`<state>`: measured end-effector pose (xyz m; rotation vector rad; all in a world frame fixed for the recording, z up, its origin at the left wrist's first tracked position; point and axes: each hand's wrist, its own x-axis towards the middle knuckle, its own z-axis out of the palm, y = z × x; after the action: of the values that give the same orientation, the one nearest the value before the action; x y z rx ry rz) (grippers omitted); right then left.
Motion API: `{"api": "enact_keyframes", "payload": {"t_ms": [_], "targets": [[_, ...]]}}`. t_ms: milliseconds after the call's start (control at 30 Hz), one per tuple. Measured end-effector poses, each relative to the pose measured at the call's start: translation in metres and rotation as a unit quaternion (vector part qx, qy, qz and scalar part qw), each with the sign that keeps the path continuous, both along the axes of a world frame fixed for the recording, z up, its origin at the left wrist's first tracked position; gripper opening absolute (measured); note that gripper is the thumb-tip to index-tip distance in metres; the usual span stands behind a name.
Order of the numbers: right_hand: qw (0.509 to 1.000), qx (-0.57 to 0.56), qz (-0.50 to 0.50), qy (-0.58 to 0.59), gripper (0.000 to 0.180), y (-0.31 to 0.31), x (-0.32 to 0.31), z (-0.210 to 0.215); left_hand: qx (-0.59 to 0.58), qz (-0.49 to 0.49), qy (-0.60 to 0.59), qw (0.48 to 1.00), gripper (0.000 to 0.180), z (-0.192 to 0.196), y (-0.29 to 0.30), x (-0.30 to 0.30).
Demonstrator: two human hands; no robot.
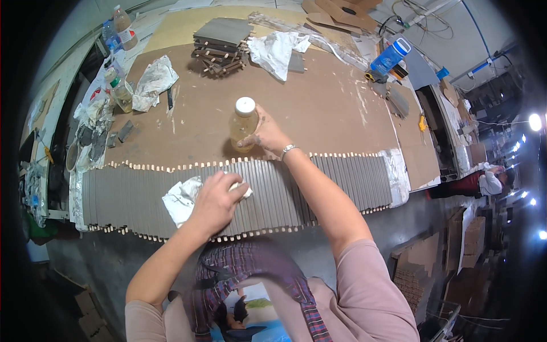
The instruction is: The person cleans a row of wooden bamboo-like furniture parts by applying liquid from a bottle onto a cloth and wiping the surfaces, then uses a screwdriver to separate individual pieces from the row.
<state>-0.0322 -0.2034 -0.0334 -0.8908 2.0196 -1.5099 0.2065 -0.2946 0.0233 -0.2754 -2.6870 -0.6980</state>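
A brown workbench fills the middle of the frame. Along its near edge, across the centre, lies a long row of grey slats packed side by side, with pale dowel tips sticking out of both long edges. If the row is pushed hard from above, the slats could slide apart or tip off the front edge, since they sit right at the lip.

The left hand, just left of centre, presses a crumpled white rag flat onto the slats, fingers closed over the top of it. The rag could snag on a dowel tip and drag a slat out of line.

The right hand, at centre, grasps a small bottle of yellowish liquid with a white cap, standing on the bench just behind the row. The cap looks on; if it is loose, a tilt could spill liquid over the slats.
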Motion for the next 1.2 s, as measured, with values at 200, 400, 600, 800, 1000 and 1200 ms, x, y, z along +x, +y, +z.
{"api": "enact_keyframes", "payload": {"t_ms": [200,400,600,800,1000,1200], "targets": [[0.984,0.166,-0.06,0.013,0.069,0.056,0.033,0.047,0.024,-0.052,0.004,0.998,0.023,-0.007,-0.001,-0.007],[0.928,0.204,-0.066,0.306,0.037,0.129,0.066,0.036,0.091,-0.169,-0.037,0.981,0.019,-0.001,0.042,-0.013],[0.901,0.226,-0.085,0.359,0.029,0.124,0.073,0.035,0.056,-0.088,-0.003,0.995,0.007,-0.014,0.033,-0.031],[0.9,0.234,-0.089,0.356,0.029,0.121,0.074,0.034,0.046,0.008,-0.007,0.999,0.009,-0.002,0.015,-0.069],[0.892,0.239,-0.113,0.367,0.03,0.123,0.079,0.029,0.018,-0.107,-0.046,0.993,0.005,-0.005,0.032,-0.013],[0.891,0.21,-0.127,0.383,0.031,0.126,0.076,0.024,-0.014,-0.062,-0.02,0.998,0.007,-0.011,0.025,-0.019]]}}
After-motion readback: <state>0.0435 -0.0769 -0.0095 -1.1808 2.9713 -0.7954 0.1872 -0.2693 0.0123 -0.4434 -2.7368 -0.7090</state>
